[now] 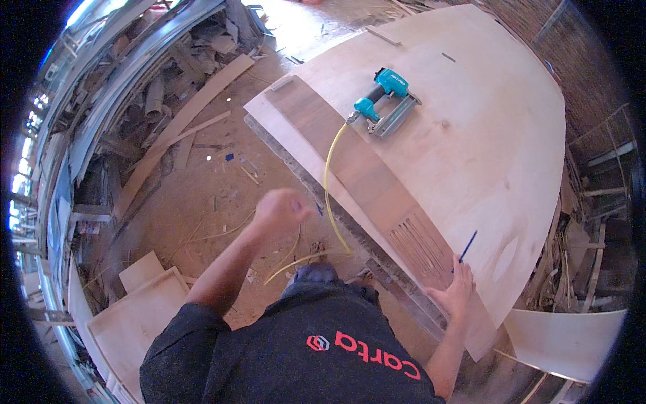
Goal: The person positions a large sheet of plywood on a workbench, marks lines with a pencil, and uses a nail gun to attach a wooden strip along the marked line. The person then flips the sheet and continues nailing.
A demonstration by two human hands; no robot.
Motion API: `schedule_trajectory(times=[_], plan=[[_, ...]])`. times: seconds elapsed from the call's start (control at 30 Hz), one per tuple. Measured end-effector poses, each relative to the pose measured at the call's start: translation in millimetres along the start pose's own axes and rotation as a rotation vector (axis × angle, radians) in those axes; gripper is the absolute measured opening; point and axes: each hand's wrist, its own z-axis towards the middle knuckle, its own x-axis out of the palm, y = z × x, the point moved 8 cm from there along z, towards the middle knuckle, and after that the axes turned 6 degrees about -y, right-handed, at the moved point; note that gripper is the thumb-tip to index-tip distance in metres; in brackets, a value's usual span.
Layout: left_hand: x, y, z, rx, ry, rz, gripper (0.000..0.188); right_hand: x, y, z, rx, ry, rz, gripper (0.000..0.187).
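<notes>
My right hand (455, 291) rests at the near end of a long brown board (367, 178), its thumb spread to the left. A slim blue pen (469, 246) is held between its fingers and points up and away. Beside the hand, several dark narrow strips or slots (420, 246) run along the board's near part. My left hand (279, 207) is raised left of the table edge, smeared by motion. Its fingers look curled, and what they hold, if anything, I cannot make out. A teal nail gun (387, 101) lies farther off on the pale plywood sheet (498, 155).
A yellow air hose (328, 178) runs from the nail gun over the table's edge toward the floor. Wood scraps (195, 67) are piled at the left. A shallow wooden tray-like panel (145, 320) stands at lower left. A curved pale sheet (565, 340) is at lower right.
</notes>
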Motion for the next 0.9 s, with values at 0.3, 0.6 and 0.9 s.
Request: schedule_trajectory(times=[0.3,0.6,0.9], plan=[[-55.2,-31.9,166.6,0.745,-0.321,0.19,0.119,17.8,-21.8,-8.1,0.102,0.144,-0.062,0.152],[-23.9,-39.6,240.7,0.829,0.216,0.533,0.152,12.8,-13.4,10.1,0.131,0.242,-0.085,0.146],[-17.1,-30.2,246.3,0.931,0.208,0.399,0.142,23.2,-30.6,10.5,0.04,0.174,-0.079,0.152]])
